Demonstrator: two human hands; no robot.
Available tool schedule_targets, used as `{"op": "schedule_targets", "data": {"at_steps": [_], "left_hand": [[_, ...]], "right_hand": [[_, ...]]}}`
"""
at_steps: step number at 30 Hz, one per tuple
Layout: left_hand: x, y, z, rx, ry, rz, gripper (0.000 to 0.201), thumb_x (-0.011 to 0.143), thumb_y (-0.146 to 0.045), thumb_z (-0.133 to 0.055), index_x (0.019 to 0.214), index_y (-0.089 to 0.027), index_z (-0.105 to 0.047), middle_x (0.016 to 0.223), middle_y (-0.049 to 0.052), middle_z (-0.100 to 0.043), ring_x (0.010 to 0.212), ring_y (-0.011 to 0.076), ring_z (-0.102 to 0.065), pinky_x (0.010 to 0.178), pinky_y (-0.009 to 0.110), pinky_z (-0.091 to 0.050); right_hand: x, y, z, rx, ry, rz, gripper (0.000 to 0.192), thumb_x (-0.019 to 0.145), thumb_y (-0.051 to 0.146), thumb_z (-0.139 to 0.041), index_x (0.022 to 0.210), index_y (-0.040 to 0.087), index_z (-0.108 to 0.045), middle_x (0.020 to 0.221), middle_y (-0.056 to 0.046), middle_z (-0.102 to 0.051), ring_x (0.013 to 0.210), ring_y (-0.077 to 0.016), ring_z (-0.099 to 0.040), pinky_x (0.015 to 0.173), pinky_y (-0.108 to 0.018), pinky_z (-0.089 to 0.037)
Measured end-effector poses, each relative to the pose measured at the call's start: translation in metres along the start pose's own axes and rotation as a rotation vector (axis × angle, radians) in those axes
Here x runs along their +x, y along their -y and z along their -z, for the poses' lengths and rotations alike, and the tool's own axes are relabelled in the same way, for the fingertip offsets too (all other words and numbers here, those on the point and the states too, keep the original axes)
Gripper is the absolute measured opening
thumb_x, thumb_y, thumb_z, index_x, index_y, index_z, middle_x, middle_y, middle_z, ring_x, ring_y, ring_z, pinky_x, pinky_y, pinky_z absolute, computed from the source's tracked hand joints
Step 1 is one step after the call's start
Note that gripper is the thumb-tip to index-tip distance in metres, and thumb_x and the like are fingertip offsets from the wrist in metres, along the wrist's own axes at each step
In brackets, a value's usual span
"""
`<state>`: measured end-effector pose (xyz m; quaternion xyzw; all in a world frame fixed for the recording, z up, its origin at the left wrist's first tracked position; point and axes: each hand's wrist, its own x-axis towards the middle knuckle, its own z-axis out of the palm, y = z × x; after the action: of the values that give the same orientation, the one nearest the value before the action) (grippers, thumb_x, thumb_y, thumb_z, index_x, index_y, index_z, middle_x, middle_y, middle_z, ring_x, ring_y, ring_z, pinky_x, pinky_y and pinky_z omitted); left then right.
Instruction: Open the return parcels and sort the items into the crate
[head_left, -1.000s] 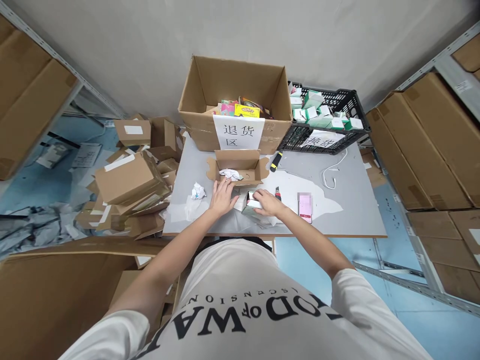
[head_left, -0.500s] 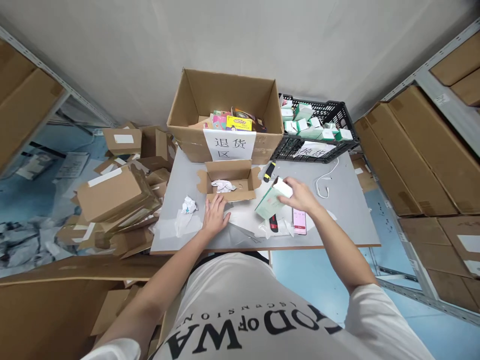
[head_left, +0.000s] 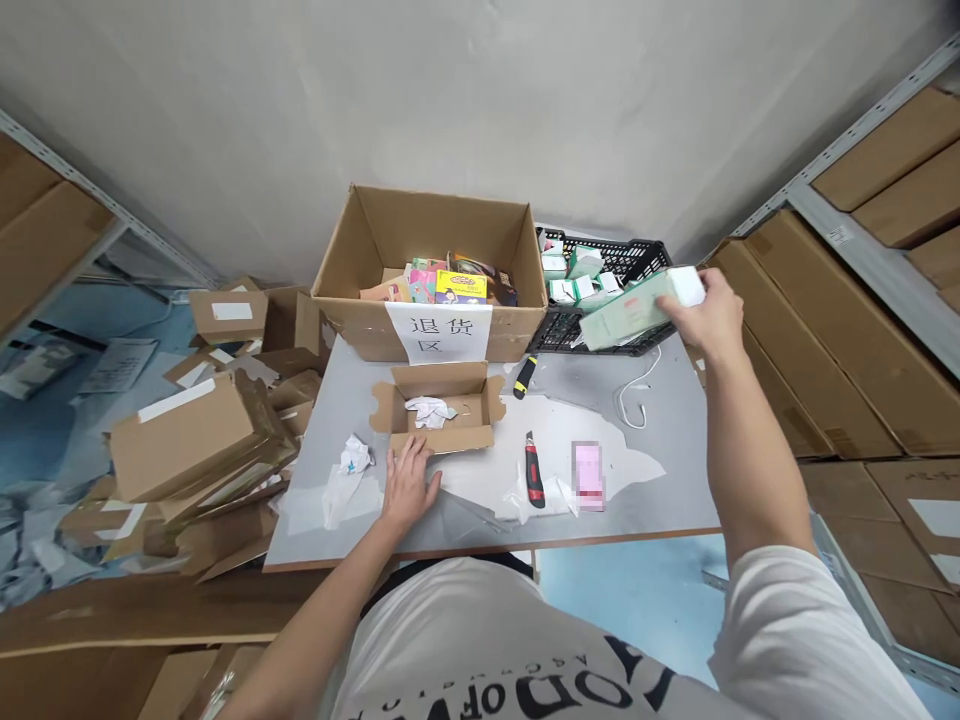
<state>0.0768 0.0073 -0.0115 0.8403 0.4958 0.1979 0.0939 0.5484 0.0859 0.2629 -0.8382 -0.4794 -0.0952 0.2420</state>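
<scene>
Item: pale green carton [head_left: 628, 310], clamped at its white right end in the grip of the right hand [head_left: 709, 315]; half a second ago it hung low over the desk [head_left: 675, 480] near the red knife [head_left: 532, 470], and it is now raised over the near rim of the black crate [head_left: 637, 255] at the desk's far right corner, which reads as transfer toward the like cartons there. Orientation: long axis near level, running left to right, free end pointing left toward the big box [head_left: 427, 260]. Left hand [head_left: 409, 485]: still flat and spread on the desk by the near edge, just before the small open box [head_left: 442, 410], holding nothing.
</scene>
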Motion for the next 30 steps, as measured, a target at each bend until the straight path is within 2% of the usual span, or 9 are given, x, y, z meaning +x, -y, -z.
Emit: {"op": "schedule_targets", "data": {"at_steps": [5, 9, 13, 15, 19, 24, 30], "left_hand": [[0.001, -0.001, -0.002, 0.024, -0.002, 0.018, 0.028, 0.086, -0.031, -0.047, 0.107, -0.014, -0.055, 0.13, 0.02, -0.054, 0.131, 0.0343, -0.04, 0.106, 0.059, -0.021], [0.001, -0.001, -0.003, 0.044, 0.001, 0.022, 0.03, 0.086, -0.029, -0.047, 0.11, -0.014, -0.055, 0.13, 0.02, -0.054, 0.131, 0.0344, -0.04, 0.106, 0.06, -0.021], [0.002, -0.001, -0.002, 0.056, -0.01, 0.026, 0.031, 0.086, -0.029, -0.047, 0.113, -0.015, -0.054, 0.13, 0.019, -0.054, 0.13, 0.0345, -0.041, 0.105, 0.06, -0.023], [0.003, 0.0, -0.001, 0.06, -0.016, 0.024, 0.031, 0.086, -0.028, -0.047, 0.113, -0.015, -0.054, 0.129, 0.019, -0.055, 0.129, 0.0344, -0.042, 0.105, 0.06, -0.024], [0.005, -0.001, -0.001, 0.076, -0.024, 0.033, 0.031, 0.086, -0.028, -0.048, 0.114, -0.015, -0.054, 0.129, 0.019, -0.056, 0.128, 0.0342, -0.043, 0.104, 0.06, -0.025], [0.007, -0.001, -0.002, 0.09, -0.021, 0.062, 0.032, 0.085, -0.027, -0.048, 0.114, -0.015, -0.055, 0.128, 0.018, -0.056, 0.128, 0.0335, -0.044, 0.106, 0.06, -0.024], [0.005, -0.001, -0.004, 0.127, -0.007, 0.078, 0.03, 0.086, -0.028, -0.049, 0.114, -0.017, -0.053, 0.129, 0.018, -0.056, 0.126, 0.0328, -0.046, 0.106, 0.058, -0.026]], "right_hand": [[0.056, -0.002, -0.008, 0.078, -0.168, -0.075, 0.053, 0.07, 0.048, -0.063, 0.112, 0.017, -0.053, 0.105, -0.011, -0.063, 0.092, -0.0249, -0.055, 0.081, -0.04, -0.042], [0.093, 0.021, -0.028, 0.099, -0.199, -0.072, 0.051, 0.073, 0.045, -0.063, 0.11, 0.014, -0.049, 0.106, -0.012, -0.062, 0.094, -0.0249, -0.056, 0.083, -0.04, -0.042], [0.127, 0.037, -0.043, 0.108, -0.216, -0.131, 0.046, 0.076, 0.042, -0.061, 0.108, 0.013, -0.046, 0.105, -0.014, -0.062, 0.096, -0.0264, -0.057, 0.084, -0.042, -0.041], [0.145, 0.032, -0.046, 0.094, -0.276, -0.164, 0.046, 0.078, 0.04, -0.06, 0.111, 0.014, -0.044, 0.107, -0.015, -0.061, 0.099, -0.0274, -0.057, 0.085, -0.043, -0.04], [0.174, 0.004, -0.061, 0.041, -0.37, -0.254, 0.048, 0.075, 0.032, -0.062, 0.115, 0.015, -0.041, 0.111, -0.017, -0.059, 0.104, -0.0281, -0.055, 0.088, -0.045, -0.038], [0.178, -0.018, -0.117, 0.006, -0.268, -0.327, 0.048, 0.074, 0.031, -0.063, 0.115, 0.015, -0.044, 0.111, -0.018, -0.059, 0.101, -0.0257, -0.054, 0.088, -0.04, -0.038], [0.179, -0.021, -0.187, 0.001, -0.013, -0.262, 0.053, 0.07, 0.034, -0.066, 0.115, 0.013, -0.049, 0.11, -0.022, -0.059, 0.099, -0.0273, -0.053, 0.087, -0.04, -0.038]]}}
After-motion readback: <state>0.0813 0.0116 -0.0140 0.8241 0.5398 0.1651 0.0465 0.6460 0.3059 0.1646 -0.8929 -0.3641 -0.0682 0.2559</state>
